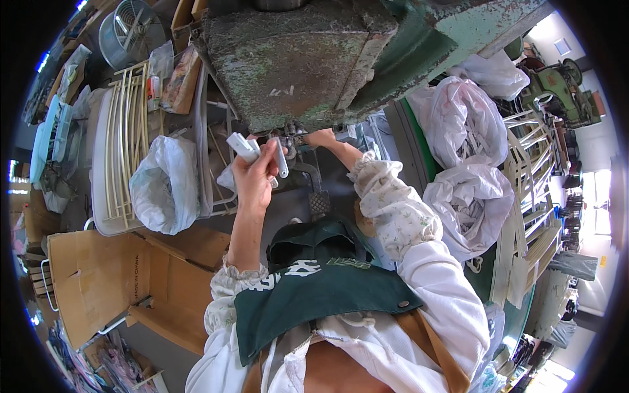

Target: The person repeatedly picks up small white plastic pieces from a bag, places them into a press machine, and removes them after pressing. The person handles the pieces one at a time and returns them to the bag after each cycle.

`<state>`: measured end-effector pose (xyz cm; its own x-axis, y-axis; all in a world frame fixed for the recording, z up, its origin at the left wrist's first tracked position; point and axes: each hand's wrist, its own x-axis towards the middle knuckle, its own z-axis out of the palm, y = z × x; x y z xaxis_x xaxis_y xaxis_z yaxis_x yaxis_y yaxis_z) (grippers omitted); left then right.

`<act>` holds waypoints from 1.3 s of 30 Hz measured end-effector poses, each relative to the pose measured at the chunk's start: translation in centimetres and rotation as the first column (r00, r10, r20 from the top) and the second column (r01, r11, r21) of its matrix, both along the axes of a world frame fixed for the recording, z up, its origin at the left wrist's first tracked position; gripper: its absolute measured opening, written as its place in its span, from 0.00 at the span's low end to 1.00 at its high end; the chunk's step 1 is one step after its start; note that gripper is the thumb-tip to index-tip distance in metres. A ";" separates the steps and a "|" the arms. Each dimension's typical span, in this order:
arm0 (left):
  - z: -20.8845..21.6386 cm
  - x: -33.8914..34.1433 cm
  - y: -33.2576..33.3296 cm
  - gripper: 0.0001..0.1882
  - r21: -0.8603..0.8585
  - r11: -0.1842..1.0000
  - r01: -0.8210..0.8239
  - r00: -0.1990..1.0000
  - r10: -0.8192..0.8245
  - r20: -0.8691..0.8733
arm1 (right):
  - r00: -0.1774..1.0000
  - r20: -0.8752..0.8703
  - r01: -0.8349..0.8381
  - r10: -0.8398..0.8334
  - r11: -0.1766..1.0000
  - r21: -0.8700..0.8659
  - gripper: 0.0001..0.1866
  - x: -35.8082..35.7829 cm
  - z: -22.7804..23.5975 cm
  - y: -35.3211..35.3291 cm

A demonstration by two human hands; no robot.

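My left hand [255,173] is closed round a small bundle of flat, pale metal strips [243,148]. One strip [282,158] with a hole near its rounded end sticks out on the right side of the fingers. My right hand [321,137] reaches to the metal tooling [293,128] under the front of a big, worn green machine [288,72]. Its fingers look drawn together there; their tips and whatever they grip are hidden among the tooling. Below the hands a ridged foot pedal [319,202] hangs from the machine.
On the left, a white sack [166,187] stands beside a rack of pale rods [128,144], with an open cardboard box [108,281] nearer me. Two white sacks of metal pieces, one far [464,121] and one near [468,209], sit at right beside stacked pale strips [527,216].
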<state>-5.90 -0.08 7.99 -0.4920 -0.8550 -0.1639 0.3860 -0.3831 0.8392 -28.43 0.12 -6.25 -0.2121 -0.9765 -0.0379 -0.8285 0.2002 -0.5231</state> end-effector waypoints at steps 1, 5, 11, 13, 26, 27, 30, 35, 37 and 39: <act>0.0 1.0 0.1 0.20 0.003 0.999 -0.051 0.999 0.051 -0.005 | 0.997 0.080 0.010 -0.006 0.999 -0.049 0.15 1.1 0.7 0.3; -0.8 1.9 1.2 0.19 -0.089 0.985 -0.147 0.987 0.153 0.054 | 0.850 0.523 0.137 -0.069 0.986 -0.094 0.09 2.9 8.5 5.1; -2.9 0.4 3.8 0.10 -0.080 0.968 -0.239 0.964 0.246 0.097 | 0.701 0.694 0.121 0.164 0.932 -0.343 0.08 8.1 13.1 10.9; -3.4 0.6 5.1 0.08 -0.090 0.985 -0.145 0.974 0.158 0.161 | 0.737 0.676 0.197 0.025 0.948 -0.250 0.04 8.7 12.4 11.1; 0.2 1.5 4.6 0.10 -0.183 0.982 0.050 0.970 -0.004 0.244 | 0.748 0.663 0.241 0.002 0.931 -0.275 0.04 4.5 14.2 9.5; 0.0 1.2 4.5 0.10 -0.169 0.985 0.032 0.971 0.009 0.237 | 0.679 0.734 0.317 -0.016 0.908 -0.273 0.06 4.6 14.2 9.2; -0.6 0.7 4.7 0.09 -0.095 0.995 -0.022 0.974 0.044 0.224 | 0.649 0.759 0.340 -0.049 0.911 -0.232 0.06 5.5 14.8 8.7; -1.3 0.7 5.1 0.09 0.036 0.997 -0.064 0.973 0.054 0.224 | 0.438 0.898 0.398 -0.048 0.906 -0.146 0.09 6.7 15.1 6.8; -1.7 0.8 5.0 0.09 0.057 0.998 -0.037 0.971 0.022 0.238 | 0.417 0.908 0.381 -0.039 0.914 -0.136 0.09 6.9 14.9 5.9; -2.1 0.9 4.5 0.09 0.073 0.997 0.030 0.968 -0.048 0.247 | 0.576 0.783 0.237 -0.235 0.965 0.115 0.13 5.5 13.0 4.9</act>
<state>-4.98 4.46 5.89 -0.4612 -0.8185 -0.3425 0.1525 -0.4534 0.8782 -22.93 5.01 6.79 -0.3236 -0.8968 -0.3018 -0.0209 0.3257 -0.9452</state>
